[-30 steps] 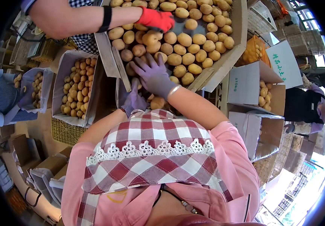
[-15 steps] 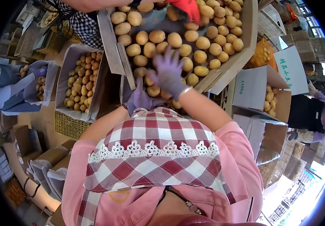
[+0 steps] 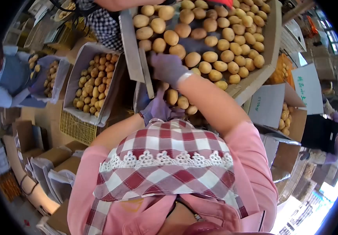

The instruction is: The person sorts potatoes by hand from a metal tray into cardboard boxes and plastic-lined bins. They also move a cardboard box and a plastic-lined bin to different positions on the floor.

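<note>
My right hand [image 3: 169,69], in a purple-grey glove, reaches over the left front part of a wooden-sided sorting tray [image 3: 237,93] full of potatoes [image 3: 205,67]. Its back faces up, and its fingers bend down by the left board, where their tips are hidden. Closer to my body, my left hand [image 3: 159,109], gloved alike, is cupped at the tray's front opening. Its thumb stands apart from the fingers, beside a few potatoes [image 3: 182,102] lying there. Part of the left palm is hidden behind the apron.
A lined crate of potatoes [image 3: 94,84] stands on the left on a yellow basket [image 3: 77,125]. Cardboard boxes [image 3: 269,102] are on the right, one with potatoes. Across the tray show another person's arm [image 3: 131,3] and red glove [image 3: 222,2]. Other people work at both sides.
My right hand has moved left across the potatoes towards the left board, its fingers no longer spread. My left hand has shifted slightly. The red-gloved hand has drawn back, and the whole view has shifted.
</note>
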A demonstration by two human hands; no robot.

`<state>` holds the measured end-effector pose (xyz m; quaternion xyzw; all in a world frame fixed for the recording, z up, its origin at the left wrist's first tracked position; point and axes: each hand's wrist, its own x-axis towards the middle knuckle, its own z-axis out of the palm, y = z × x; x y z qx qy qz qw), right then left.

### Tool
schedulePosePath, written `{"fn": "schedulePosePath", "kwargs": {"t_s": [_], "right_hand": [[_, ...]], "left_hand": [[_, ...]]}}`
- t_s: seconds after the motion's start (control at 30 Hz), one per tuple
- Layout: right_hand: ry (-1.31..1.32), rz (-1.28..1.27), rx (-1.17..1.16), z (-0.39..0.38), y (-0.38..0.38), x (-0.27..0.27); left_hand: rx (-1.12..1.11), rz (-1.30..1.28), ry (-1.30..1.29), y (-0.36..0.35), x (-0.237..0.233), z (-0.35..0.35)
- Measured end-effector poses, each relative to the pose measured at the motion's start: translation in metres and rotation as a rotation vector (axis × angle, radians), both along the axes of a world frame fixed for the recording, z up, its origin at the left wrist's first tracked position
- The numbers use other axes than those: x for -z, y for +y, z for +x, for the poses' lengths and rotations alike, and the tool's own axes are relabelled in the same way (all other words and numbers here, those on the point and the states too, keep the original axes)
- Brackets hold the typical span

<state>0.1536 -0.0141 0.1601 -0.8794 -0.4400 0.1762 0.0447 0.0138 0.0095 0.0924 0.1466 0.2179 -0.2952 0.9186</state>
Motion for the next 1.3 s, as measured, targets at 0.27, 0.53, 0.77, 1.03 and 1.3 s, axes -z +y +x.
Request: {"fn": "schedulePosePath", "kwargs": {"t_s": [0.27, 0.53, 0.77, 1.03, 1.3], "right_hand": [[0.235, 0.578, 0.185, 0.029, -0.038, -0.016], [-1.324, 0.853, 0.46, 0.181, -0.348, -0.148], [-0.383, 0.91, 0.394, 0.13, -0.222, -0.031], [-0.288, 0.276, -0.224, -0.029, -0.087, 0.037], [-0.066, 0.435, -0.123, 0.001, -0.173, -0.002]], "left_hand": [[-0.186, -0.135, 0.127, 0.0, 0.023, 0.003], [-0.193, 0.077, -0.162, -0.022, -0.011, 0.014], [-0.174, 0.161, 0.109, -0.019, 0.0, 0.021], [-0.252, -0.08, 0.036, 0.001, 0.03, 0.001], [-0.199, 0.069, 0.189, -0.018, 0.035, 0.011]]}}
